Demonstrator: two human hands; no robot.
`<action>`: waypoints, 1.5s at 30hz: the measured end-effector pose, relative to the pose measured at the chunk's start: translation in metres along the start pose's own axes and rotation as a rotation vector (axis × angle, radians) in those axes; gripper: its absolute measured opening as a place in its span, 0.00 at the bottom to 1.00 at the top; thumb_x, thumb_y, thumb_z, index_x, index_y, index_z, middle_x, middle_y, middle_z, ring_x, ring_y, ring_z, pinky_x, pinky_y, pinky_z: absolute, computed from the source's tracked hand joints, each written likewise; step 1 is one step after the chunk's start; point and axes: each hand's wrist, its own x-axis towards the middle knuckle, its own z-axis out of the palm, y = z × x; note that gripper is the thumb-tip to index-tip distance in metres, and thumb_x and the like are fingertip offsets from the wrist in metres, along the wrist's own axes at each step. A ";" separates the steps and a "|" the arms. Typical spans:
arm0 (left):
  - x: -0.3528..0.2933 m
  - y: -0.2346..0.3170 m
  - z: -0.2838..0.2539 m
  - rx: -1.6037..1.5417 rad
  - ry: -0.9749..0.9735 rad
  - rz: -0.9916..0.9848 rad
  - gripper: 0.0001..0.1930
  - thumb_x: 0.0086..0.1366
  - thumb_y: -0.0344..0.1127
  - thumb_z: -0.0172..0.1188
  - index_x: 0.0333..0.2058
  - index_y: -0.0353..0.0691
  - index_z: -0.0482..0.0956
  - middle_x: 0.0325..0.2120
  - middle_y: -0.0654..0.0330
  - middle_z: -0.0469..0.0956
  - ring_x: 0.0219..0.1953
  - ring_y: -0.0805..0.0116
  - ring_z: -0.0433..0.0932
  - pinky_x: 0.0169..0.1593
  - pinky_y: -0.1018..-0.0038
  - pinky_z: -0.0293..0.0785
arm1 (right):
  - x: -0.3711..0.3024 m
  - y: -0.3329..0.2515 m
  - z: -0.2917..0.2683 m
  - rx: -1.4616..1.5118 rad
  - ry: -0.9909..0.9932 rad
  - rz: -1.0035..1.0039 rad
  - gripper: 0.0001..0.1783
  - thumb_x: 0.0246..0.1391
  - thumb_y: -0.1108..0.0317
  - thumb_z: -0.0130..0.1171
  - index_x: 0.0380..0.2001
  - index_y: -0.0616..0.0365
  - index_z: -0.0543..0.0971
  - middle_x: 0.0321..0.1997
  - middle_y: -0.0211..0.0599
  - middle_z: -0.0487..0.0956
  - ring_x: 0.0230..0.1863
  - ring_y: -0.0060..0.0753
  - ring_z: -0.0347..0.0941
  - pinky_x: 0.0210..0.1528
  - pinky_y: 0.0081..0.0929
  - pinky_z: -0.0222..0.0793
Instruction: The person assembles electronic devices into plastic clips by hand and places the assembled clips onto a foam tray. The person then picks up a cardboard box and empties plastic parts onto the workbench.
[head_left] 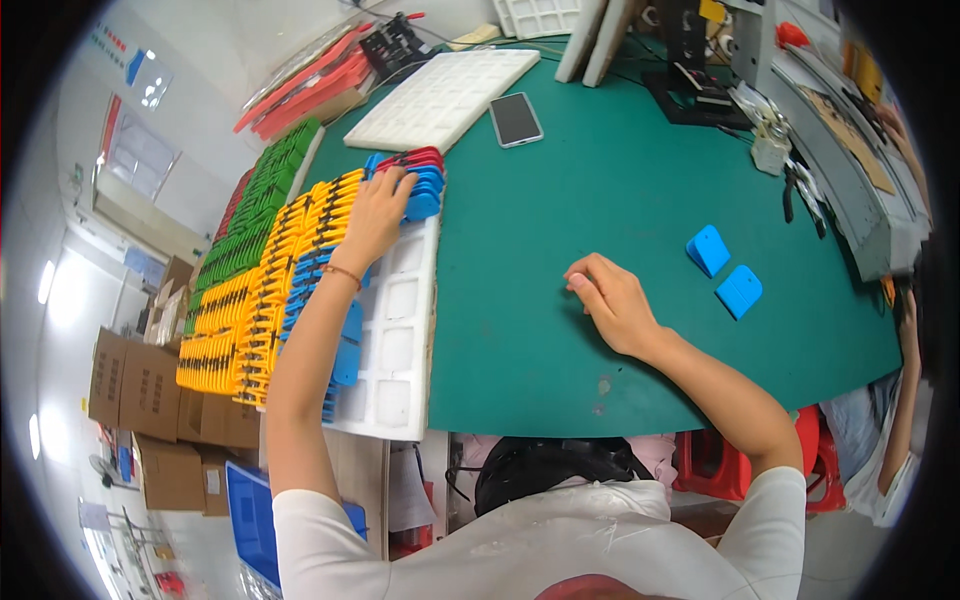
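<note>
My left hand [378,215] reaches to the far end of a white compartmented tray [393,375], its bent fingers closed over a small blue plastic piece [372,163] in the row. Beside those fingers are stacked blue flat pieces [423,195] and red pieces [415,158]. Rows of yellow pieces [285,245] and more blue ones [347,350] fill much of the tray, partly covered by my left forearm. Over the green table, my right hand [615,305] is loosely curled, thumb near the forefinger, with nothing visible in it. Two blue folded flaps [739,291] lie to its right.
Green pieces [262,210] stand in rows at the far left. Another white tray [440,95] and a phone [516,120] lie at the back of the green table [520,370]. A grey machine [850,170] and pliers [790,190] are at right. Another person's arm [905,370] shows there.
</note>
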 end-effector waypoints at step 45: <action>-0.277 0.593 -0.501 1.063 0.522 -1.406 0.24 0.50 0.32 0.60 0.47 0.38 0.65 0.44 0.48 0.65 0.41 0.55 0.72 0.41 0.63 0.70 | -0.181 -0.088 -0.025 0.750 -0.241 -0.390 0.13 0.60 0.64 0.47 0.27 0.63 0.72 0.17 0.30 0.64 0.18 0.22 0.57 0.20 0.21 0.53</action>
